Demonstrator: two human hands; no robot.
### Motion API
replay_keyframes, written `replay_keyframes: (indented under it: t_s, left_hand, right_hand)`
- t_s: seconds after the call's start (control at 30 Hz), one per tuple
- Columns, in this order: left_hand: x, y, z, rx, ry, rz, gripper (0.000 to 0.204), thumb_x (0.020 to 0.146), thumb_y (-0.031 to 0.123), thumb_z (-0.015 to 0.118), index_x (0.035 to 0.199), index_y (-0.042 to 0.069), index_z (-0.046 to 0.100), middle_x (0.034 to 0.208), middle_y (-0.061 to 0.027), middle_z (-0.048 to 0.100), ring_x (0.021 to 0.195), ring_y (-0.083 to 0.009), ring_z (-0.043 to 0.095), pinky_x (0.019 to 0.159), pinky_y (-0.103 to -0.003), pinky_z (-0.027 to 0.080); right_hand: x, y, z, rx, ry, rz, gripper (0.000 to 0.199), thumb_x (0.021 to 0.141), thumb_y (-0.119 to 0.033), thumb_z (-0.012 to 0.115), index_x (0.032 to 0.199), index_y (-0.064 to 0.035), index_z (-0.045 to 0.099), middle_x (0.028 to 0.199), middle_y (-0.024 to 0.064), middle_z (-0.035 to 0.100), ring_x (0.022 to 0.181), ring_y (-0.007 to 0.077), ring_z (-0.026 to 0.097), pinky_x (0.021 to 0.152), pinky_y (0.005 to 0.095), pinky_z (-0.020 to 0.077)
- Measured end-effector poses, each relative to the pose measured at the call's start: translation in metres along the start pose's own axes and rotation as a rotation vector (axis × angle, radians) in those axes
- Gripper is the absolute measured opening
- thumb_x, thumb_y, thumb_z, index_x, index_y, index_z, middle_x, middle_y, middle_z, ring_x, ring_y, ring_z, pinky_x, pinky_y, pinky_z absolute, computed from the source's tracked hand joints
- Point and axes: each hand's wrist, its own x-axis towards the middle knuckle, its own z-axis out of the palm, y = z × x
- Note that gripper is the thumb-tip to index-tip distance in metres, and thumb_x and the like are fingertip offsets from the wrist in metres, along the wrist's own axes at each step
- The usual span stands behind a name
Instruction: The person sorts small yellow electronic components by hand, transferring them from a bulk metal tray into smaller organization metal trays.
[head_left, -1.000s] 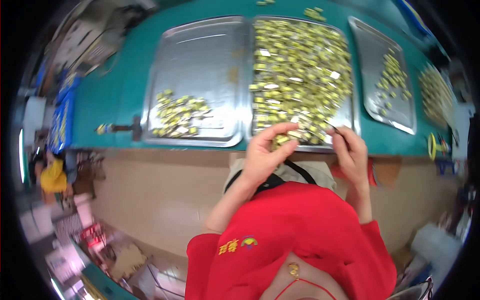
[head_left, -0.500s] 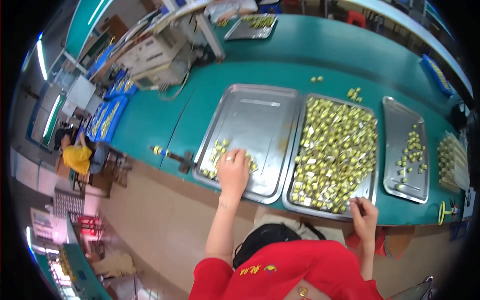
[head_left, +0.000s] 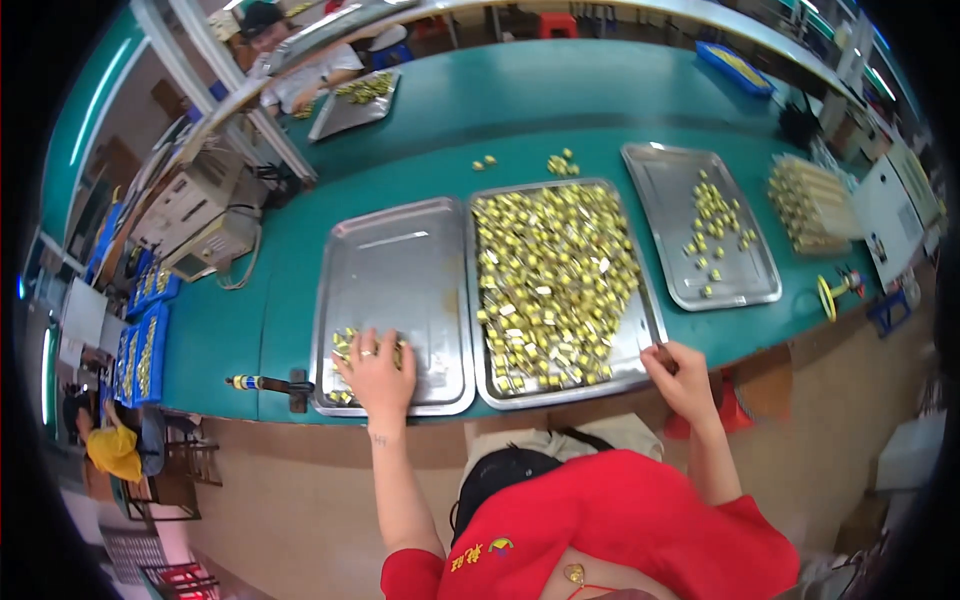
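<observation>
My left hand (head_left: pixel 380 376) rests on a small pile of yellow-and-silver components (head_left: pixel 345 343) in the near left part of a metal tray (head_left: pixel 395 260). Its fingers are spread and point away from me, covering part of the pile. Beside it stands a middle metal tray (head_left: pixel 635 375) heaped with many of the same small block-shaped components (head_left: pixel 550 290). At that tray's right rim is my right hand (head_left: pixel 685 382), thumb and fingers pinched together. Something small and dark shows between the fingertips, too small to name.
A third metal tray (head_left: pixel 655 190) holds scattered components. Loose pieces (head_left: pixel 563 163) lie behind the middle tray. A clamped tool (head_left: pixel 265 384) sticks out at the left table edge, near a beige instrument (head_left: pixel 210 225). A co-worker (head_left: pixel 310 75) sits across the green table (head_left: pixel 480 105).
My view has swung to the right, so the trays appear further left. My left hand stays at the small pile, fingers now more spread. My right hand remains pinched by the middle tray's rim.
</observation>
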Motion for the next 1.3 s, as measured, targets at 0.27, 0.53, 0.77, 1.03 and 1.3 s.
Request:
replay_keyframes:
  t_s: [0.27,0.53,0.77,1.03,1.3]
  left_hand:
    - [-0.013,0.021,-0.016,-0.244,0.180,-0.009,0.026,0.088,0.015,0.060,0.113,0.006,0.062,0.116,-0.0144,0.060,0.113,-0.0329,0.052,0.097,-0.051,0.038]
    - [-0.053,0.128,-0.052,-0.802,-0.134,0.330,0.036,0.076,0.007,0.072,0.112,0.009,0.064,0.107,-0.0106,0.063,0.098,-0.0300,0.057,0.086,-0.040,0.046]
    - [-0.037,0.182,-0.034,-0.590,-0.146,0.657,0.033,0.079,0.017,0.069,0.111,0.013,0.065,0.111,-0.0095,0.062,0.094,-0.0279,0.057,0.081,-0.040,0.046]
    - [-0.031,0.208,-0.020,-0.604,-0.173,0.734,0.038,0.077,0.009,0.069,0.114,0.010,0.064,0.112,-0.0148,0.063,0.095,-0.0322,0.057,0.080,-0.041,0.048]
    - [-0.026,0.215,-0.034,-0.782,-0.192,0.687,0.038,0.081,0.006,0.067,0.119,0.006,0.061,0.117,-0.0177,0.061,0.097,-0.0350,0.057,0.083,-0.041,0.048]
  right_hand:
    - [0.002,0.016,-0.016,-0.266,0.072,-0.188,0.009,0.080,-0.005,0.063,0.085,0.0020,0.063,0.072,0.0157,0.056,0.065,0.0298,0.055,0.059,0.0368,0.0430]
    - [0.058,0.020,0.020,-0.367,0.023,-0.360,0.024,0.076,-0.005,0.066,0.100,-0.0070,0.065,0.097,0.0092,0.060,0.085,0.0339,0.060,0.070,0.0425,0.0490]
    - [0.065,0.038,0.021,-0.458,0.075,-0.332,0.016,0.074,-0.009,0.063,0.089,-0.0073,0.057,0.095,0.0136,0.059,0.084,0.0364,0.060,0.071,0.0460,0.0495]
    - [0.058,0.047,0.007,-0.101,0.167,-0.236,0.018,0.071,-0.005,0.059,0.089,-0.0017,0.057,0.084,0.0174,0.063,0.080,0.0364,0.062,0.068,0.0429,0.0496]
    - [0.034,0.031,-0.004,0.355,0.032,0.003,0.019,0.077,-0.009,0.066,0.094,-0.0014,0.062,0.080,0.0013,0.062,0.073,0.0062,0.056,0.064,0.0229,0.0456]
